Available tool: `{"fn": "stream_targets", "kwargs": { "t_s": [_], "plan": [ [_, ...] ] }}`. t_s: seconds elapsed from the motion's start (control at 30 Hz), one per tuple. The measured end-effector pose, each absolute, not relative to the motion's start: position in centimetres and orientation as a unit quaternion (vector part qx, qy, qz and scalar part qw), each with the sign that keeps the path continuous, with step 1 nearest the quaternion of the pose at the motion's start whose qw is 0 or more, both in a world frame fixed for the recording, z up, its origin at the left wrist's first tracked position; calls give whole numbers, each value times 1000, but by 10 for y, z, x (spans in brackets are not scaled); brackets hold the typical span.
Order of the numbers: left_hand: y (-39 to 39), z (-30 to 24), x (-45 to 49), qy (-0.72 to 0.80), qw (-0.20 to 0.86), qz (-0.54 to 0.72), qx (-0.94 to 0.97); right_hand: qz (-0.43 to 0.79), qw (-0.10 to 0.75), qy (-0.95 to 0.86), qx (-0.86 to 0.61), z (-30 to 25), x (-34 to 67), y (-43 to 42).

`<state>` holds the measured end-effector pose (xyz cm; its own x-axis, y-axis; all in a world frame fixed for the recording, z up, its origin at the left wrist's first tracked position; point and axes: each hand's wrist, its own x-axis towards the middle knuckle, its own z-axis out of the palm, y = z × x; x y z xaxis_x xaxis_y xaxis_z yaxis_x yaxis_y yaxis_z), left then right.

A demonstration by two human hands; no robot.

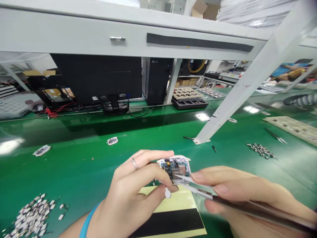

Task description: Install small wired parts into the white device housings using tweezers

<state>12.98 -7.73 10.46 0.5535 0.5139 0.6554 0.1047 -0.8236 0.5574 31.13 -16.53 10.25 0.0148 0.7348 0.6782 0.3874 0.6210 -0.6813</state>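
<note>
My left hand [138,185] is closed around the left side of a small white device housing [186,160]. An exposed circuit board [170,165] with metal shields shows inside the housing, which is tilted toward me. A small round white part [167,193] hangs just below my left thumb; its attachment is hidden. My right hand [237,191] grips a pair of tweezers [223,201] from the right. The tweezers' pale tips reach over the lower part of the board, and I cannot tell whether they pinch anything. Under the hands lies a yellow sheet with a black band [178,222].
Small metallic parts [32,215] lie heaped at lower left, and another pile [261,150] is on the right near spare tweezers [276,135]. White housings [42,150] lie on the green mat. A slanted white post [237,86] meets the bench ahead, with a monitor [99,79] behind.
</note>
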Motion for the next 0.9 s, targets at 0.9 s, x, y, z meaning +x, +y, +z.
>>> {"fn": "stream_targets", "kwargs": {
  "t_s": [0.9],
  "plan": [
    [-83,106,130,113,238,456,850,156,618,-664,-392,102,306,-161]
  ]
}}
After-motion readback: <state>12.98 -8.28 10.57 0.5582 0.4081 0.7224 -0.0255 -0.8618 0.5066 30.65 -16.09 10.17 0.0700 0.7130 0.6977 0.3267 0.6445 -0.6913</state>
